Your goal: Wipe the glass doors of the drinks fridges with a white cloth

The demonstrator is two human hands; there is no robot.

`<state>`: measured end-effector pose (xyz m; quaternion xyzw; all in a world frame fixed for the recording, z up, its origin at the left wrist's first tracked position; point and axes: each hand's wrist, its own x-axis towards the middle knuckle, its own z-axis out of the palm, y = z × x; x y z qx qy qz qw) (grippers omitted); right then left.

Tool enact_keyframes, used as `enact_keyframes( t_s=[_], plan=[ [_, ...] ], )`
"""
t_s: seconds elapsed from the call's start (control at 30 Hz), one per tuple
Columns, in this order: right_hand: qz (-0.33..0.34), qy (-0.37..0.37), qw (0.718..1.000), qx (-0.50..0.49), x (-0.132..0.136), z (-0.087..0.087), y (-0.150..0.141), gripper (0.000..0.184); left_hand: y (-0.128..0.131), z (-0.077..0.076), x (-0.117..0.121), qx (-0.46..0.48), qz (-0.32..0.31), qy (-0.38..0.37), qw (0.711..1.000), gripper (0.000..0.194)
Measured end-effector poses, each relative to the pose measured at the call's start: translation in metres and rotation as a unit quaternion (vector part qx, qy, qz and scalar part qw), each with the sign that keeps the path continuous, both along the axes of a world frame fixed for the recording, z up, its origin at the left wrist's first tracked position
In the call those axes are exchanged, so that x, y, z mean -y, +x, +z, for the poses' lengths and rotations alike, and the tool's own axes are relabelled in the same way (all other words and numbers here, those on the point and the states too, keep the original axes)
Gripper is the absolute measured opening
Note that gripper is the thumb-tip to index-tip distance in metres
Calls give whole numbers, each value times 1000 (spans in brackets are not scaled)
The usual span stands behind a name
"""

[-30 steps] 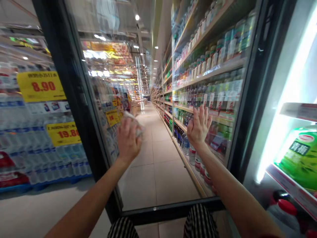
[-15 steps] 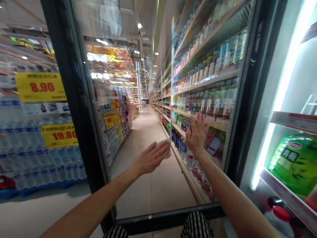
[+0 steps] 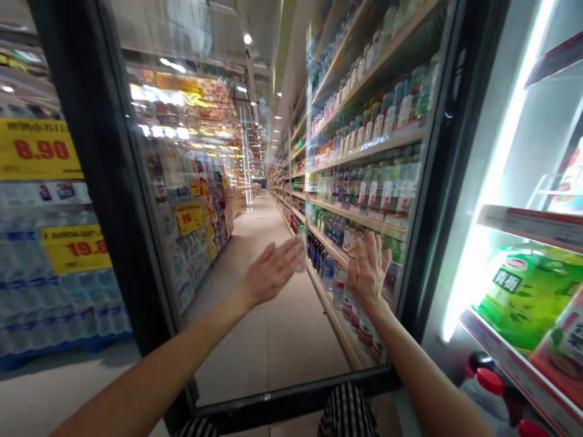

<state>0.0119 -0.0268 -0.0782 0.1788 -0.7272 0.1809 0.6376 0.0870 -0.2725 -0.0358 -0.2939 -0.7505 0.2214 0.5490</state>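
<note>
In front of me stands a glass door point(image 3: 237, 358) in a black frame. My left hand point(image 3: 273, 272) is at the lower middle of the pane, its fingers stretched to the right over a pale wiping cloth point(image 3: 300, 254). Most of that cloth is hidden under the palm and fingers. To the right, my right hand point(image 3: 370, 270) lies against the glass, fingers up and spread, holding nothing. Bottles on shelves and a store aisle show in the pane behind both hands.
On the right, a lit cooler holds a large green bottle point(image 3: 519, 297) and red-capped bottles point(image 3: 489, 382) below it. Packs of bottled water point(image 3: 59, 303) with yellow price signs point(image 3: 75, 247) are stacked at left. My striped knees point(image 3: 347, 413) are under the door's bottom rail.
My left hand swept right across the glass with the cloth, then shifted slightly left and up. My right hand stays on the pane, slightly lower. The view has turned a little right.
</note>
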Motion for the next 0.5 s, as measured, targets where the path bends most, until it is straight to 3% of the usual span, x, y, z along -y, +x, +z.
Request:
enact_keyframes(
  t_s=[0.07,0.13,0.23,0.3,0.37,0.43,0.5],
  plan=[
    [-9,-19,1000,9,-6,-5,-2,58,-5,13,-8,-56,8,132,990,49],
    [-12,-19,999,23,-11,-10,-2,58,-8,12,-17,-53,6,155,986,50],
    [0,13,999,39,-13,-16,1,57,-9,-11,-31,11,-37,-25,999,47],
    [2,20,999,43,-16,-18,3,55,-11,-15,-36,34,-47,-115,992,46],
    [-2,8,999,45,-21,-17,4,55,-17,2,-42,15,-24,-82,996,46],
    [-8,-11,999,47,-28,-16,4,55,-24,29,-49,-29,6,33,999,47],
    [-12,-25,998,52,-35,-15,3,55,-29,45,-60,-57,12,114,992,46]
  ],
)
